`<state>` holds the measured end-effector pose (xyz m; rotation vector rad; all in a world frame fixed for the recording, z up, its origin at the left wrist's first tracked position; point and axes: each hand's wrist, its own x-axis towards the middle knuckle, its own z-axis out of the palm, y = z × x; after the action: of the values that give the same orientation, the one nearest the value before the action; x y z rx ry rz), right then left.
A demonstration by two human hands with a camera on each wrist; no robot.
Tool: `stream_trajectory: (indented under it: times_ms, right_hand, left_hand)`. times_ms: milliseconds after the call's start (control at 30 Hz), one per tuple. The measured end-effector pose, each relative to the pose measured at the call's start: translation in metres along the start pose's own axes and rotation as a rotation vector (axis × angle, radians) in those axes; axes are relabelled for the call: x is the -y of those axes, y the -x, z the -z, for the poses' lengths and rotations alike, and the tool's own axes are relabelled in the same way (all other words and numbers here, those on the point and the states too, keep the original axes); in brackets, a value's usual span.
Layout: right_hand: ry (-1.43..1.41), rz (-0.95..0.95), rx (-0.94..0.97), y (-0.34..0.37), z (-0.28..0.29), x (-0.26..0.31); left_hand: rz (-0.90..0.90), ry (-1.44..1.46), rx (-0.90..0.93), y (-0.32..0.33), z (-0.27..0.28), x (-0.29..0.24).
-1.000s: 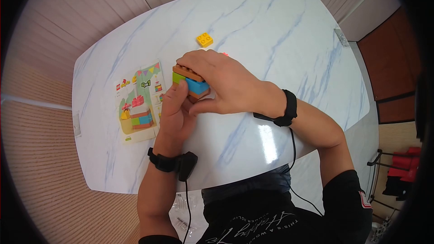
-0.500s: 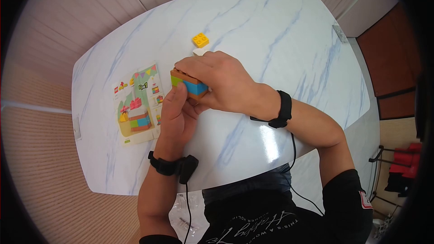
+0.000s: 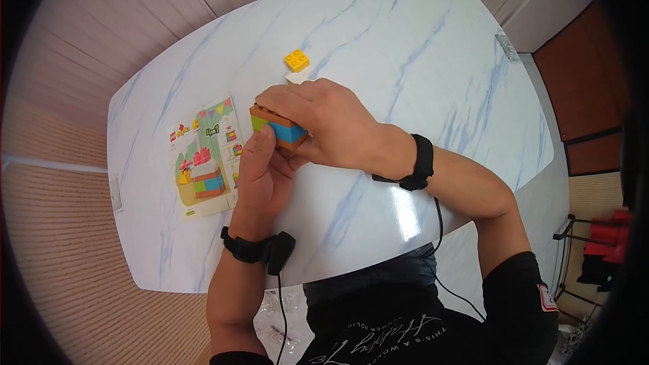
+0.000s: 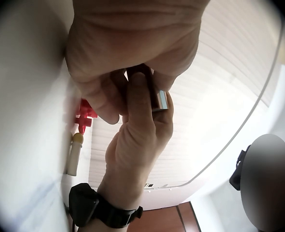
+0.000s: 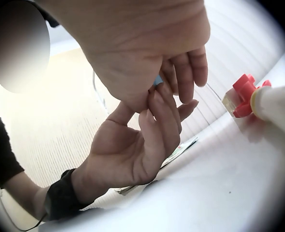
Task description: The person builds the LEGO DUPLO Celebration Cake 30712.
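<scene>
A block of toy building bricks (image 3: 282, 131) is held between both hands above the table. It has a brown layer on top, green and blue bricks in the middle and brown below. My left hand (image 3: 262, 179) grips it from the near left, with its thumb against the green brick. From above and the right, my right hand (image 3: 338, 122) wraps over it, fingers across the top brown layer. In the left wrist view, only a dark edge of the block (image 4: 156, 96) shows between the hands. The right wrist view has it mostly hidden behind fingers.
A yellow brick (image 3: 296, 61) lies beyond the hands, with a white piece (image 3: 296, 78) partly hidden nearer. An instruction booklet (image 3: 206, 159) lies to the left. The right wrist view shows red bricks (image 5: 245, 92) beside a white cylinder (image 5: 280, 106) on the table.
The top brown layer now sits more evenly over the green and blue bricks. My right thumb has moved in under the block. A white piece has come into sight past the hand.
</scene>
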<state>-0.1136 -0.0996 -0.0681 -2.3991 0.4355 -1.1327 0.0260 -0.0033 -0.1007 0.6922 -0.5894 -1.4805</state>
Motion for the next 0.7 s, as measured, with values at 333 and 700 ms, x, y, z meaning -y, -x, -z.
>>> stream_trajectory:
  times_ms: [333,700]
  right_hand:
    - [-0.011,0.016,0.133,0.007,-0.003,-0.001]
    - [0.004,0.005,0.258,0.007,0.003,0.002]
  left_hand:
    - [-0.011,-0.008,0.081,-0.003,0.009,-0.001]
    - [-0.042,0.106,-0.282,-0.005,0.002,-0.014]
